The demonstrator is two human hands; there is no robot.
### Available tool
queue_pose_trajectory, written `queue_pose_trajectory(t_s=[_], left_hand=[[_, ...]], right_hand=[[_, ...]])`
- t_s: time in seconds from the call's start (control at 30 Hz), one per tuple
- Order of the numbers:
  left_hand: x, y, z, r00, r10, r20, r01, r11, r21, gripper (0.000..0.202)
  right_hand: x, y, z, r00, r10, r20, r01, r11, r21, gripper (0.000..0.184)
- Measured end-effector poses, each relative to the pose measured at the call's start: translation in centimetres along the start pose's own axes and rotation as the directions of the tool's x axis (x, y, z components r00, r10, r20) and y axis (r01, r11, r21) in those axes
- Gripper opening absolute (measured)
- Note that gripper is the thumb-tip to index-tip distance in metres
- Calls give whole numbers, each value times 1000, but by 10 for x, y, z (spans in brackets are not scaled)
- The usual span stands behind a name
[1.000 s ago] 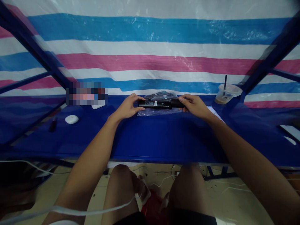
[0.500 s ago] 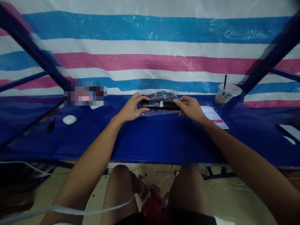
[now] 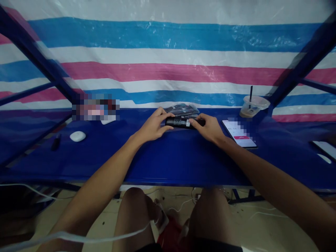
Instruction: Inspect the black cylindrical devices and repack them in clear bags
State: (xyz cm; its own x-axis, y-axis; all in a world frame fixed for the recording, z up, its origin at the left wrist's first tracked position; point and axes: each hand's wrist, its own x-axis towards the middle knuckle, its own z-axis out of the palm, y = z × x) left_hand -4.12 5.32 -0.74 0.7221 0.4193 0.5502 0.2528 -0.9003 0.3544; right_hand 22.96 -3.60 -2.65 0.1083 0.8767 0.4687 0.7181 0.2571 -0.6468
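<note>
A black, bar-shaped object [image 3: 180, 122] with pale print and a small white label lies crosswise between my hands; its exact kind is not clear. My left hand [image 3: 156, 125] grips its left end, with the thumb below and fingers above. Around the right end my right hand [image 3: 207, 126] is closed, the thumb pressed beside the white label. Right behind the object is a clear plastic bag [image 3: 185, 109] with dark items inside, partly hidden by the object and my hands.
On the blue table [image 3: 178, 161], a phone [image 3: 240, 134] with a lit screen lies right of my hands. A plastic cup [image 3: 252, 105] with a straw stands behind it. At left are a white rounded case [image 3: 77, 136] and a small dark object [image 3: 55, 142]. Striped sheeting [image 3: 168, 70] hangs behind.
The black object has shifted slightly right and towards me, its right end tilting down a little. My right thumb has slid inward to the label, and the phone is less covered.
</note>
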Motion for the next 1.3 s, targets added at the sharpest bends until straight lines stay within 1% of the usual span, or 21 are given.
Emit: queue_pose_trajectory(t_s=[0.07,0.13,0.23,0.33,0.4,0.43,0.5,0.57,0.6,0.67,0.7,0.8,0.87,0.9,0.93,1.0,1.1,1.2,1.3], left_hand=[[0,0,0,1000,11,5,-11,1000,-20,48],[2,2,0,999,21,-25,-22,999,-45,49],[5,8,2,995,26,-92,-33,996,-80,48],[7,14,8,994,37,-100,-46,995,-89,52],[8,15,11,995,27,-100,-35,996,-83,59],[8,15,12,995,9,-102,-17,996,-82,63],[7,11,10,995,-41,-94,35,997,-71,70],[5,5,4,993,-98,-65,96,995,-33,71],[4,1,0,991,-130,-41,129,992,-6,69],[0,-6,-9,977,-208,39,206,977,56,66],[-2,-9,-13,965,-247,90,240,967,89,67],[-6,-16,-25,916,-335,220,305,939,159,69],[-8,-18,-29,881,-389,269,361,921,149,71],[-9,-19,-30,865,-410,290,386,912,137,70],[-9,-20,-31,853,-424,306,405,906,127,69],[-9,-21,-32,844,-426,326,412,904,114,65],[-8,-21,-32,856,-402,326,393,915,97,59],[-8,-21,-32,863,-398,312,397,915,68,59],[-9,-22,-31,854,-414,316,425,905,38,65]], right_hand=[[-1,-2,-2,996,-29,84,30,999,-18,43],[0,-3,-4,986,-63,157,61,998,16,43],[2,-5,-7,964,-115,242,73,981,178,42],[3,-8,-6,935,-114,335,-11,936,351,37],[4,-7,-5,931,-64,358,-102,899,427,35],[5,-5,-6,937,-27,348,-144,878,456,35],[11,2,-8,961,63,271,-200,833,515,35],[19,12,-12,980,148,129,-196,786,586,36],[24,18,-14,981,185,58,-181,768,614,35],[33,30,-20,960,268,-84,-150,744,651,37],[37,36,-23,944,299,-142,-138,745,653,41],[44,53,-32,896,372,-243,-164,785,597,66],[45,63,-39,872,387,-298,-196,836,513,85],[45,67,-43,864,386,-323,-208,858,470,91],[46,71,-46,856,385,-345,-217,874,435,94],[46,76,-51,838,397,-374,-240,884,401,90],[48,80,-53,811,451,-372,-286,861,420,84],[48,79,-52,817,478,-323,-325,844,426,84],[46,76,-50,828,487,-278,-368,846,385,82]])
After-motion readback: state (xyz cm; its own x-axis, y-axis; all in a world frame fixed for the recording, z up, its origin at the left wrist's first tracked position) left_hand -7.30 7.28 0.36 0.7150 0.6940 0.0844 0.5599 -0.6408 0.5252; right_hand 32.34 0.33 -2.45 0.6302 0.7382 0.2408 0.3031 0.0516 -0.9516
